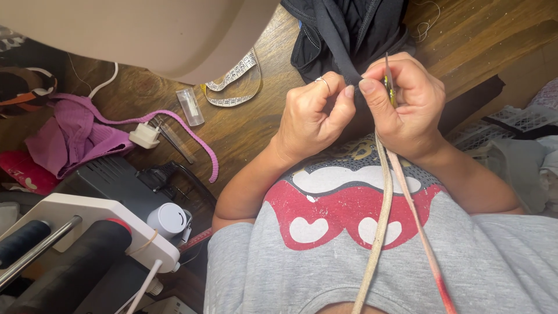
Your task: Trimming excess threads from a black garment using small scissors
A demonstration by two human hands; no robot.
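A brown wooden worktop (256,125) with visible grain fills the middle of the view, lit warmly from above. A pale curved machine housing (145,29) overhangs its upper left corner. At lower left stands a white thread stand (87,218) beside a dark machine body (110,186). A white lattice basket (511,119) sits at the right edge

This is a sewing workroom, most likely a small tailoring corner in a home. A worn wooden table (250,125) carries a white measuring tape (235,81), a small clear plastic tube (190,106), and scraps of purple fabric (75,139). The beige body of a sewing machine (145,32) overhangs the table, and a thread stand with dark thread cones (87,256) sits at the lower left. Black cloth (343,29) lies bunched on the tabletop.
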